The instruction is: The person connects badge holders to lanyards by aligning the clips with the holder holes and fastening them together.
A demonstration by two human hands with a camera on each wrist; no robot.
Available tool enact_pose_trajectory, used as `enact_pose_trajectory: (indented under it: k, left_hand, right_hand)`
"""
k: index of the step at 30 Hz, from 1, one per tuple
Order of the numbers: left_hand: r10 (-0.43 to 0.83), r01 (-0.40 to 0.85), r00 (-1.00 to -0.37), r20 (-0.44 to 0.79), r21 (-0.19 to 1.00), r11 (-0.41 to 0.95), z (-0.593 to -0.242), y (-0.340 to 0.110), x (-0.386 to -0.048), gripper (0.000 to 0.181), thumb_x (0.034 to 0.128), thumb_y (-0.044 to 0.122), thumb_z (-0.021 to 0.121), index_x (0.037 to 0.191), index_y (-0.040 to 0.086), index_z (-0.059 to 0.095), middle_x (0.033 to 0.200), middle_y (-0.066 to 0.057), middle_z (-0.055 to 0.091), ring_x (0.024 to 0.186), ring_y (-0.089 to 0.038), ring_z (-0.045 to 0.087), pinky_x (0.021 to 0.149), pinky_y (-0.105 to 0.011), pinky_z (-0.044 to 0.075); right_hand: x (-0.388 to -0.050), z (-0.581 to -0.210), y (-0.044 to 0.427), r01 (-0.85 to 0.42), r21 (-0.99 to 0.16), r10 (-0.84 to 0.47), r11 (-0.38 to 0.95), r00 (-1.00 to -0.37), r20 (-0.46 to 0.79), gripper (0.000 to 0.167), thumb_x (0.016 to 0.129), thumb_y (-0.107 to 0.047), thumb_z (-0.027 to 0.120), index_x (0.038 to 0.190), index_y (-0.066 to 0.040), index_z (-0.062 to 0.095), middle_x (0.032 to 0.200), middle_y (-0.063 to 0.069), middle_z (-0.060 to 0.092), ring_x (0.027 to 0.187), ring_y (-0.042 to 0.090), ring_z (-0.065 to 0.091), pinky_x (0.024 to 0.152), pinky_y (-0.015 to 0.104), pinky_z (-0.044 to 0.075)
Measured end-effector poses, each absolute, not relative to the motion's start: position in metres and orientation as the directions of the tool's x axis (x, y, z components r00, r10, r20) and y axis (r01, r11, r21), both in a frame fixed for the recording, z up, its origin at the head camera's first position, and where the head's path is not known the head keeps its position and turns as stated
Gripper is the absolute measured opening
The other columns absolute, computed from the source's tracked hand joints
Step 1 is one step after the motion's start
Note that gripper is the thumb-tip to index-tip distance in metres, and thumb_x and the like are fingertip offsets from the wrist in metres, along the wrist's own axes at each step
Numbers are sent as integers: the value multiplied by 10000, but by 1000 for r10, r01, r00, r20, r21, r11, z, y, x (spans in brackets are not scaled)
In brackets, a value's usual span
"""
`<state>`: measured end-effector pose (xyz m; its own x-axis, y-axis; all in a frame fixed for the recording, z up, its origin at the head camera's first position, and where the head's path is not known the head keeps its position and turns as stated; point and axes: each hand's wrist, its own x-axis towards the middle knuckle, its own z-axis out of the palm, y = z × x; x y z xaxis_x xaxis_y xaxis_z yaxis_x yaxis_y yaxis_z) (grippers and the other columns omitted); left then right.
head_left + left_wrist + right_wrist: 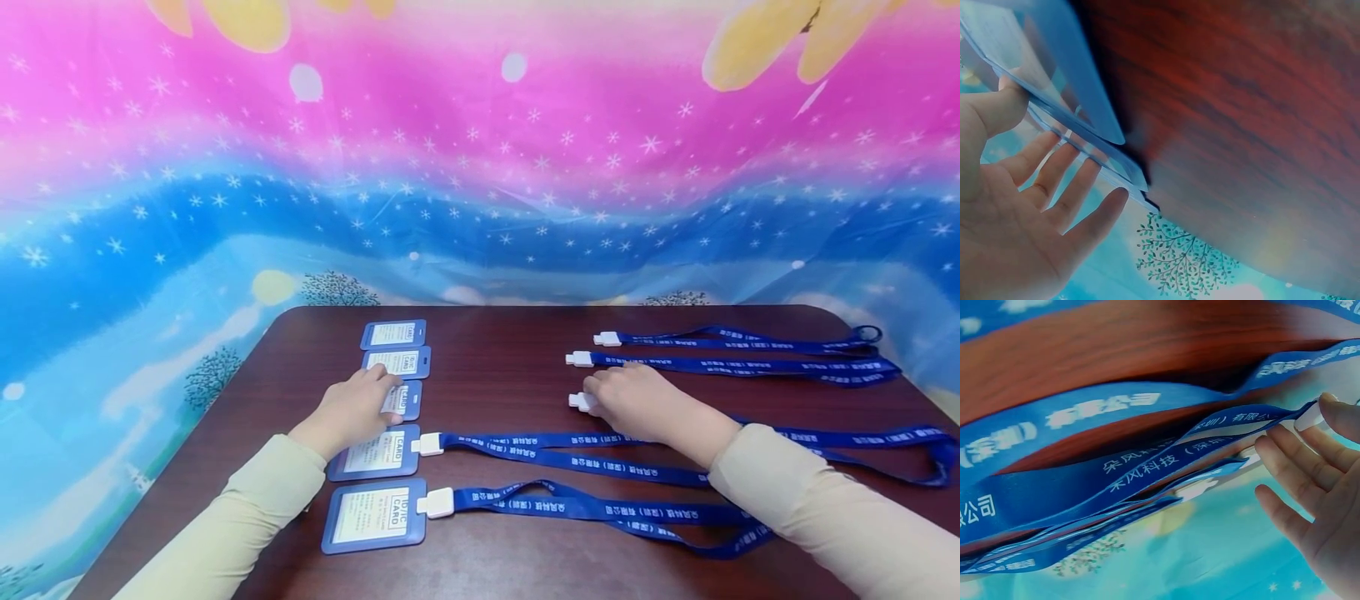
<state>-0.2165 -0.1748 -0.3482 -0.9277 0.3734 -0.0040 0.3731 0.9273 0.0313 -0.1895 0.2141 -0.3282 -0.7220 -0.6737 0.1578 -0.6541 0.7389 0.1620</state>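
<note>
Two lanyards [750, 365] lie unattached — beyond the right hand [647, 406].

Grips with the left hand [352, 408], across the near and far edges, a blue-framed ID card holder [408, 400], lying flat, face up, middle of five, white printed insert inside, slotted end rightward. Pinches with the right hand [633, 404] the white clip [578, 402] of a dark blue, white-lettered lanyard [870, 438], trailing away rightward, partly hidden, doubled into a loop.

glossy wood-grain table [495, 367], plastic clips [440, 502], cloth lanyards [551, 504]
</note>
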Motion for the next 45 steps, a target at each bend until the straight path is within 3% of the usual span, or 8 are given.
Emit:
enact_pose_trajectory:
  k: [13,24,29,45]
  left_hand:
    - [384,384,-923,16,43,922,-350,-175,-219,540,840,277,794,1308,75,618,1162,-117,581,997,-258,550,825,-479,544]
    - [376,376,-926,12,41,926,-352,-176,-219,550,849,280,788,1327,79,605,1169,-122,576,1014,-264,545,822,-480,545]
    - [374,374,-927,15,43,926,-354,-176,-218,561,848,275,789,1337,79,598,1181,-130,575,1024,-271,545,838,-484,540]
    - [381,382,-924,24,47,923,-351,-177,-218,565,830,282,808,1328,88,622,1154,-108,586,982,-247,554,831,-456,544]
  right_hand:
    - [-201,-325,172,-693,193,-718,695,-684,132,157,892,-228,746,892,-84,684,763,19,661,725,188,661,685,344,553]
    - [-210,-325,130,-711,221,-739,667,-669,79,195,921,-287,713,964,-98,701,869,28,710,805,197,676,718,350,531]
    - [-214,-326,117,-724,266,-764,637,-639,89,190,923,-292,707,941,-103,707,829,20,705,761,181,672,647,315,513]
    - [-225,-317,81,-701,271,-737,659,-673,51,207,945,-293,675,1005,-100,718,863,26,713,789,180,679,729,330,550]
